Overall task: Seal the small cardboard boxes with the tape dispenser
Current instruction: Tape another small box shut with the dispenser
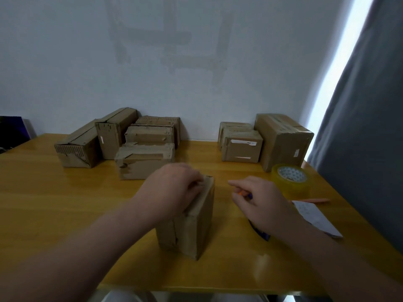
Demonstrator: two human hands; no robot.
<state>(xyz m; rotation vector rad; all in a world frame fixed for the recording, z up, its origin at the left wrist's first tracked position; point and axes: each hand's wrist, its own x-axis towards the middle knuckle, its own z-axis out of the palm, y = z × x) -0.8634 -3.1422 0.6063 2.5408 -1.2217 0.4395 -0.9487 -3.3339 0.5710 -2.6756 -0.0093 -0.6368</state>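
On yellow wooden table (65, 203), cardboard boxes (144, 162) line wall.

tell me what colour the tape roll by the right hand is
Translucent yellow, with a white patterned core; the tape roll shows best in the head view.

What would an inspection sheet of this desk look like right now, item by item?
Surface: yellow wooden table, glossy, against a pale wall.
Job's things: one small cardboard box stands near the front; five boxes are grouped at back left, three boxes at back right; roll of clear tape at right.
Clutter: paper slip and an orange pen-like stick at right; a dark blue object shows under the right wrist.
Hands: left hand presses on the front box's top; right hand closes on a small orange item, apart from the box.
Cables: nothing seen.
Surroundings: grey curtain at right, bright window strip beside it.
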